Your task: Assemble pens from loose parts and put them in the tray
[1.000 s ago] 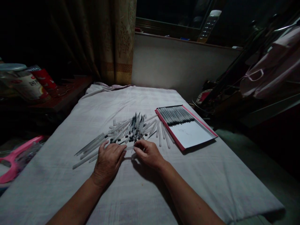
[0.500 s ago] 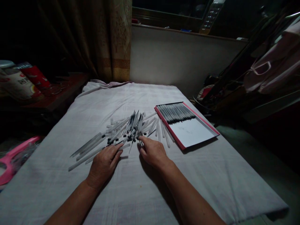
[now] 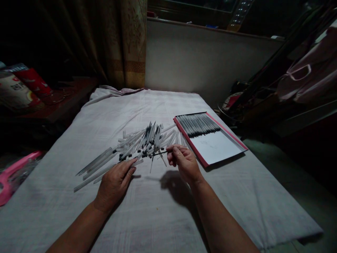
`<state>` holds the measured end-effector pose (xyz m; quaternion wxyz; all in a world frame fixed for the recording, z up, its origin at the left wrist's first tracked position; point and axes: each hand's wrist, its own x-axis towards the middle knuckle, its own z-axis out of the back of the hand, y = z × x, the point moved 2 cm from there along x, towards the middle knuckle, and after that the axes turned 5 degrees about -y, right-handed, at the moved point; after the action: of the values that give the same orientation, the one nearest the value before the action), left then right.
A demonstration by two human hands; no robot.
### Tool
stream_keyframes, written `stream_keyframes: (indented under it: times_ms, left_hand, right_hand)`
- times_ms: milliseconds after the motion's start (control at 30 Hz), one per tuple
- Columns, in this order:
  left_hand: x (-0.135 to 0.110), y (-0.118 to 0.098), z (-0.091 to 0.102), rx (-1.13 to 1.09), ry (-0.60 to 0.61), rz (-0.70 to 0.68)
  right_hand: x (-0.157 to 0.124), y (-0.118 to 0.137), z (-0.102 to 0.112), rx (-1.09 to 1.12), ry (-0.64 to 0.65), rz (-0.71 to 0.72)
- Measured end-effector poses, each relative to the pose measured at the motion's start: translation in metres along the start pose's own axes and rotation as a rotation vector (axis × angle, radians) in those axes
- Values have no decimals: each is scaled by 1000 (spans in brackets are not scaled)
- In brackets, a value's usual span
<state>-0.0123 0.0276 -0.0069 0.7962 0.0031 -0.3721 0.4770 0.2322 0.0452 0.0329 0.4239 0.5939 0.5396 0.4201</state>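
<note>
A loose heap of clear pen barrels, thin refills and small black caps [image 3: 143,144] lies on the white cloth [image 3: 158,211] in the middle. My right hand [image 3: 183,162] is lifted just right of the heap, its fingers pinched on a thin black-tipped refill [image 3: 158,153] that points left over the pile. My left hand [image 3: 116,181] lies palm down on the cloth at the near edge of the heap, fingers stretched out and touching a clear barrel [image 3: 105,171]. A flat red-rimmed tray [image 3: 223,130] at the right holds a neat row of assembled pens [image 3: 198,125].
A dark side table with printed cans [image 3: 18,89] stands at the left, a pink plastic object [image 3: 12,170] below it. A curtain [image 3: 126,42] and a white wall are behind. Cluttered dark stuff and a pink bag [image 3: 302,80] fill the right. The cloth's right edge drops off.
My right hand has risen off the cloth and moved right, taking a thin refill out of the heap. My left hand slid slightly back and flattened.
</note>
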Motion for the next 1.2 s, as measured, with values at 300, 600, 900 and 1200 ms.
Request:
stream_keyframes:
  times_ms: [300,600,900,1200]
  left_hand:
    - [1,-3,2,3,28,-17]
    - [1,-6,2,-3,34,-52]
    - [4,-10,4,-27,73,-70]
    - [2,-5,6,-148,-39,125]
  right_hand:
    - [-2,-7,-11,-3,64,-37]
    - [-6,-18,-22,6,115,-92]
    - [-12,-35,-31,-244,155,-31]
    - [0,-28,-12,-958,40,258]
